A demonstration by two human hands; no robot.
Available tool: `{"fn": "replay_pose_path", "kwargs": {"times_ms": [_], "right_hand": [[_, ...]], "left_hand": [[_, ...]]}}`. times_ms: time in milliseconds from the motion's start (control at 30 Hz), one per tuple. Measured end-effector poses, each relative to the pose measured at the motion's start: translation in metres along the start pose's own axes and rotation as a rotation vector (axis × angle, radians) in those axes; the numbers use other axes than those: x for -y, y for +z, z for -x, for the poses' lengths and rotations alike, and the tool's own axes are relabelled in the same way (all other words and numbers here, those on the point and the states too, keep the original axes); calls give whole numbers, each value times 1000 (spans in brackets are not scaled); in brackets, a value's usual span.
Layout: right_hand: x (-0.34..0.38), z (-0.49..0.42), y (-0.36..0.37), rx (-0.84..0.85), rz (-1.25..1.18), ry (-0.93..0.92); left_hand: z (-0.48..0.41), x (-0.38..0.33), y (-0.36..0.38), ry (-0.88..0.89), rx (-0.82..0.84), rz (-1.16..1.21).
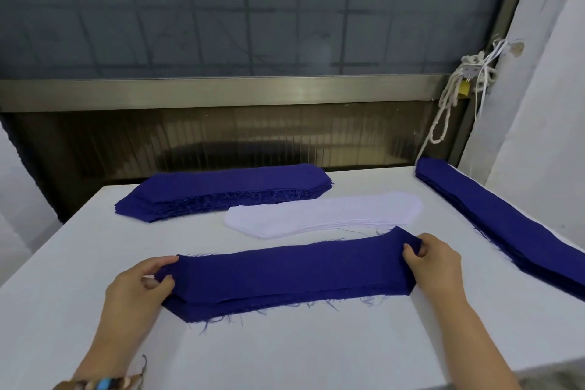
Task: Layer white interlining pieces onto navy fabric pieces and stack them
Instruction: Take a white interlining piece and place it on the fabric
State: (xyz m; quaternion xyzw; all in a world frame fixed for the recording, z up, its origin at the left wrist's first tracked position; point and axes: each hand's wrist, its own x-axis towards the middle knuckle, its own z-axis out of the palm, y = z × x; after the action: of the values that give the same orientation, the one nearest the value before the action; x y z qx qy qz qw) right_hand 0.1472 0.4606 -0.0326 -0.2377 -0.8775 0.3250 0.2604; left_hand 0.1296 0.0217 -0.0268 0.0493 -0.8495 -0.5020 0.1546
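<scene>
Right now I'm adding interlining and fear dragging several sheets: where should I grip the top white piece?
Pinch the top sheet of the white interlining stack at its two tapered ends, from the near side: layers fan apart there, and a long limp piece may sag from one end. Left hand and right hand grip the navy fabric strip.

Your top navy piece [291, 269] is plain deep blue; the interlining stack [323, 215] is plain white, like your desk [285, 355].

No readable txt, labels, nos. or signs anywhere in view.
</scene>
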Motion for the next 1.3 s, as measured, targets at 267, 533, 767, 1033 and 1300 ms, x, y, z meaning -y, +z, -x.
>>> {"fn": "replay_pose_path", "kwargs": {"times_ms": [267, 533, 767, 1033, 1300], "right_hand": [[-2, -3, 2, 24, -11, 13], [-3, -4, -1, 11, -41, 34], [-4, -4, -2, 37, -46, 45], [-2, -2, 1, 43, -45, 64], [-5, -7, 4, -2, -61, 89]], "left_hand": [[4, -5, -1, -39, 26, 69], [4, -12, -7, -240, 128, 511], [3, -8, -11, -260, 105, 411], [-2, 5, -4, -43, -48, -17], [-2, 3, 1, 95, -83, -182]]}}
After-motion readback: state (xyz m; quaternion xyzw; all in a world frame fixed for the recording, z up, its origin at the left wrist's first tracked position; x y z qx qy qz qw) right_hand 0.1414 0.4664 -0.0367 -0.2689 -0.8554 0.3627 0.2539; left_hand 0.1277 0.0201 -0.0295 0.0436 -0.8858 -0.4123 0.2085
